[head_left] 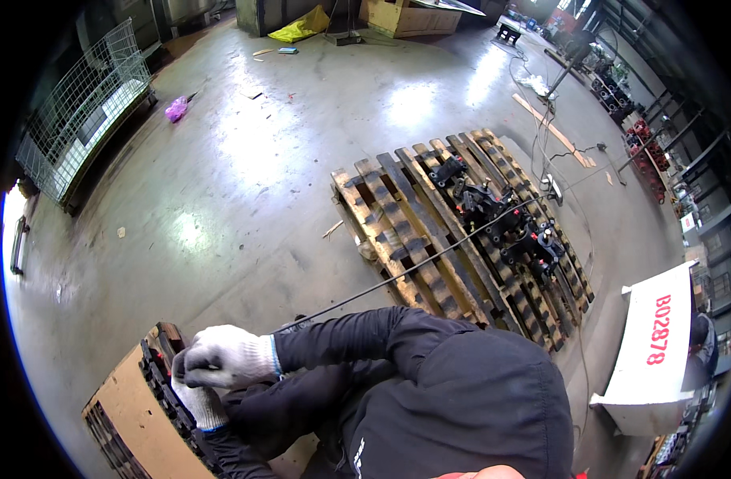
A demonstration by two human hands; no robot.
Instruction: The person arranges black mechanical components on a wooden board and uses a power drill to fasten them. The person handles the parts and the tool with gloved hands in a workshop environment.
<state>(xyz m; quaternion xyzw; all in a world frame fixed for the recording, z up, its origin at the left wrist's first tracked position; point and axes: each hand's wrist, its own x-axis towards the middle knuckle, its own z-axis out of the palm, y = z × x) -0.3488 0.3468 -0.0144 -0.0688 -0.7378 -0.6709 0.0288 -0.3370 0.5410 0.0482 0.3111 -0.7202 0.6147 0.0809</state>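
Both my hands wear white knitted gloves with grey-coated fingers, and they meet at the lower left. My right hand (pixel 228 355) reaches across from the right, its fingers curled and closed together; whatever they hold is hidden. Just below it is my left hand (pixel 199 401), its fingers largely covered by the right one. Beside them runs a row of black parts (pixel 160 379) along the edge of a brown cardboard sheet (pixel 130 415). A small spot of red shows by the fingertips. A thin dark rod or cable (pixel 381 283) passes behind my right sleeve.
A wooden pallet (pixel 389 219) to the right carries several black metal assemblies (pixel 501 219) with red bits. Farther right is a white-covered box (pixel 649 339). A wire mesh cage (pixel 86 116) stands at the far left, near a purple bag (pixel 176 109). Cables trail over the floor.
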